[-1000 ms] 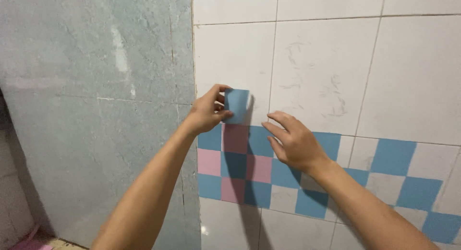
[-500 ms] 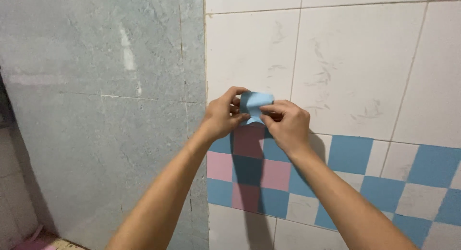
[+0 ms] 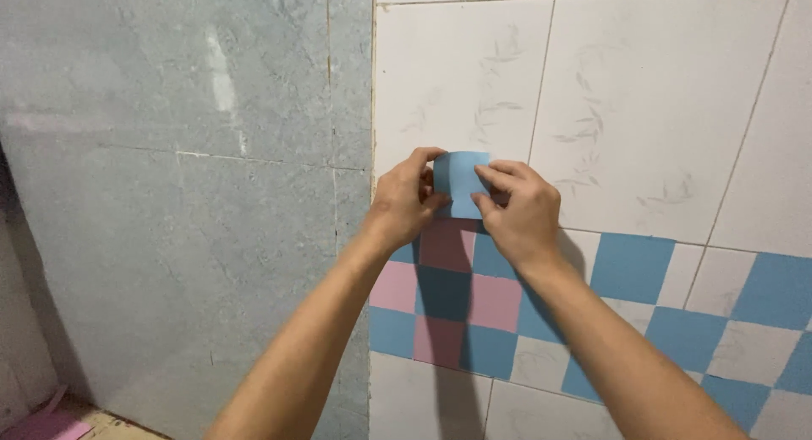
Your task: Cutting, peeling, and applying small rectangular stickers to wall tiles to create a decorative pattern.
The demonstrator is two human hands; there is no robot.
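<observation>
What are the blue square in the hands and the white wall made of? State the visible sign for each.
Blue square: probably a thin, matte sticker or film; it bows slightly between the left hand and right hand.
White wall: apparently glazed ceramic tile; it shows grout lines, a soft sheen and a faint leaf pattern.

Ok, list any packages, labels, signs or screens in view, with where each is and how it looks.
None in view.
Closest thing: a small light-blue square sticker, blank, held against the white wall tile by the left hand and right hand.
</observation>
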